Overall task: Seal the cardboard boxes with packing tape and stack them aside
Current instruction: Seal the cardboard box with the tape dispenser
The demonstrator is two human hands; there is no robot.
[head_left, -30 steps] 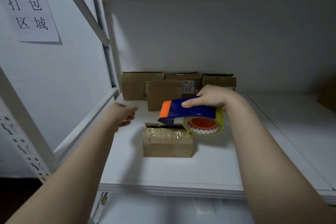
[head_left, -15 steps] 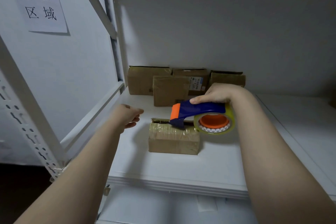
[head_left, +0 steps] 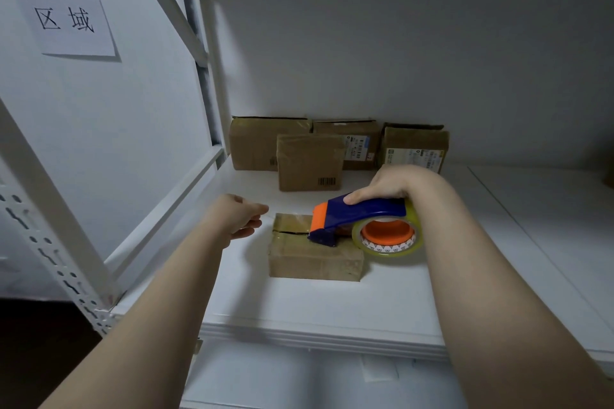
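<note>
Right hand (head_left: pixel 388 183) around tape dispenser (head_left: pixel 363 212)

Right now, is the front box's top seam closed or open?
Open: the front box shows a dark gap between its flaps, left of the tape dispenser.

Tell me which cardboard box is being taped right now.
The low box alone at the front of the shelf, with the tape dispenser on its top seam; the other four boxes stand at the back.
</note>
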